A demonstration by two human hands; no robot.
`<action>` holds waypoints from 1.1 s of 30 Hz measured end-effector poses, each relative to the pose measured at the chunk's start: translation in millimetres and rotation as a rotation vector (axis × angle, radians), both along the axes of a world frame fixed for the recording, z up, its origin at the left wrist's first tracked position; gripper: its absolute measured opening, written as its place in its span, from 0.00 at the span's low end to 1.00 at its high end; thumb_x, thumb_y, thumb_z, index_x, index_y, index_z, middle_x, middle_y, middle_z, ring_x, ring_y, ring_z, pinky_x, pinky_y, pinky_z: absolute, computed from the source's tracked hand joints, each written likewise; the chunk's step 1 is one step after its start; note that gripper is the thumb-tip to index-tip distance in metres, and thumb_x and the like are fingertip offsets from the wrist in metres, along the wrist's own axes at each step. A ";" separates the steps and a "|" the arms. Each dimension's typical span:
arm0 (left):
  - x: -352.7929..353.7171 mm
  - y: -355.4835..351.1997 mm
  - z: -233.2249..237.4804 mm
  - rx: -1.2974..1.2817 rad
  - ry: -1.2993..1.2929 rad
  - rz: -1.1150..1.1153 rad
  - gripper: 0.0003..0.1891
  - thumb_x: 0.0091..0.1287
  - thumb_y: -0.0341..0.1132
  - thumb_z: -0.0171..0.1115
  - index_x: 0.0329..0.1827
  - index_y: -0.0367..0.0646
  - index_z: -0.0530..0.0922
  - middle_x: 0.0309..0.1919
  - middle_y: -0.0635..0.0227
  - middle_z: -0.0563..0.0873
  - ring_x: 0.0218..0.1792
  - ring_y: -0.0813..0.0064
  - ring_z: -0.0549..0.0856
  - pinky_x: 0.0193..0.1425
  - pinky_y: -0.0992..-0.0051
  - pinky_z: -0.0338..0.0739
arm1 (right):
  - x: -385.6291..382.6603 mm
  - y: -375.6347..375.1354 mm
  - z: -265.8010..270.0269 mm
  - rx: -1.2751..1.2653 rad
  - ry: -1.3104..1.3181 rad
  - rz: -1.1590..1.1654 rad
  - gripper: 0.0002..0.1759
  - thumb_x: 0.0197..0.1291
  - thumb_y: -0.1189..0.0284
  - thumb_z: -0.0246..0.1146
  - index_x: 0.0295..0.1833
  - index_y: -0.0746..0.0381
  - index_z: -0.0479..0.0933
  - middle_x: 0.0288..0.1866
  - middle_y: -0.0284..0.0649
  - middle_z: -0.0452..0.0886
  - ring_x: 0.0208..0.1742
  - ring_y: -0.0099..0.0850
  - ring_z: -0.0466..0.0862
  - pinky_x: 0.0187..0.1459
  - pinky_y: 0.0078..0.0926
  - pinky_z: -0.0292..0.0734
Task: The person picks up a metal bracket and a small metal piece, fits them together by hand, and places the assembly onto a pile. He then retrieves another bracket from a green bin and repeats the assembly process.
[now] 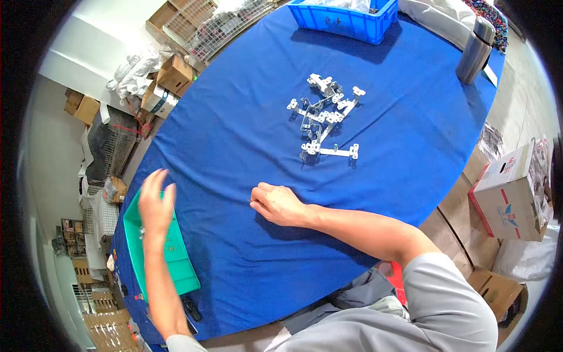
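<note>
My left hand (156, 205) hovers over the upper end of a green tray (186, 271) at the table's left, its fingers apart and slightly blurred, nothing visible between them. A few small pieces lie in the tray. Near the middle of the blue cloth (234, 146), my right hand (278, 204) rests with its fingers curled together; a tiny dark bit shows at the fingertips, too small to name. Beyond it lies a loose cluster of white and metal hinge-like parts (330, 117), several of them overlapping.
A blue bin (346, 22) stands at the far edge, with a steel flask (475, 51) to its right. A dark object (191, 309) lies beside the green tray. Cardboard boxes (509, 193) stand on the floor at right, more boxes and wire racks at left.
</note>
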State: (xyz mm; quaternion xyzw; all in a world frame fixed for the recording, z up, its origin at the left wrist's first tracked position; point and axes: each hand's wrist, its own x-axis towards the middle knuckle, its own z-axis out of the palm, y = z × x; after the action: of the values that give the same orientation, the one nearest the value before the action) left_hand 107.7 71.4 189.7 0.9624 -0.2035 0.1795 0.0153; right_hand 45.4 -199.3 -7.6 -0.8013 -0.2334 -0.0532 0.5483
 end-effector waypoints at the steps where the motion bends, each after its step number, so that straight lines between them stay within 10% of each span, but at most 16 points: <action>1: 1.1 -42.7 -9.5 -0.040 0.013 -0.132 0.17 0.67 0.31 0.69 0.58 0.37 0.86 0.59 0.53 0.88 0.62 0.55 0.86 0.71 0.61 0.77 | -1.4 -0.5 1.5 -0.010 0.013 0.004 0.11 0.74 0.66 0.60 0.47 0.64 0.78 0.44 0.51 0.82 0.46 0.54 0.85 0.48 0.52 0.80; 4: -1.5 -148.0 -45.6 -0.087 0.118 -0.402 0.11 0.65 0.36 0.72 0.47 0.41 0.88 0.47 0.58 0.90 0.49 0.57 0.90 0.55 0.60 0.85 | -1.7 -1.0 5.3 -0.046 0.027 0.031 0.11 0.72 0.67 0.61 0.48 0.63 0.79 0.45 0.52 0.81 0.48 0.55 0.85 0.51 0.56 0.81; 7: -7.7 -225.4 -81.4 -0.117 0.172 -0.532 0.13 0.65 0.38 0.73 0.49 0.43 0.87 0.44 0.61 0.88 0.49 0.60 0.89 0.52 0.62 0.86 | 8.7 22.1 -25.8 -0.091 -0.534 -0.332 0.10 0.69 0.68 0.64 0.48 0.63 0.79 0.44 0.48 0.82 0.55 0.45 0.84 0.59 0.50 0.75; 11: 0.0 -272.1 -113.3 0.000 0.240 -0.492 0.17 0.65 0.36 0.71 0.57 0.43 0.84 0.47 0.61 0.87 0.50 0.59 0.88 0.53 0.60 0.86 | 5.3 8.4 -11.8 0.054 -0.069 0.012 0.08 0.66 0.70 0.62 0.45 0.62 0.80 0.46 0.51 0.85 0.55 0.46 0.85 0.55 0.51 0.76; 16: 40.1 -255.9 -142.8 -0.219 0.375 -0.480 0.19 0.63 0.30 0.66 0.58 0.40 0.84 0.49 0.54 0.87 0.53 0.54 0.88 0.55 0.57 0.84 | 6.5 5.4 -12.1 -0.175 -0.071 0.074 0.08 0.65 0.72 0.61 0.43 0.64 0.81 0.36 0.55 0.87 0.39 0.55 0.89 0.38 0.56 0.83; 33: 39.6 -227.0 -133.1 -0.730 0.439 -0.281 0.20 0.66 0.27 0.69 0.61 0.33 0.84 0.46 0.56 0.92 0.46 0.72 0.91 0.53 0.72 0.84 | 0.9 5.9 -8.5 0.017 -0.098 -0.049 0.13 0.71 0.70 0.60 0.52 0.69 0.78 0.47 0.57 0.84 0.41 0.58 0.87 0.41 0.56 0.85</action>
State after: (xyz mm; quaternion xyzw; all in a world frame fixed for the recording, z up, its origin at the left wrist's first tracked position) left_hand 147.4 -155.7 56.6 0.8723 -0.2475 0.0273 0.4208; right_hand 46.2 -193.5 -16.1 -0.7985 -0.2397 -0.1078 0.5415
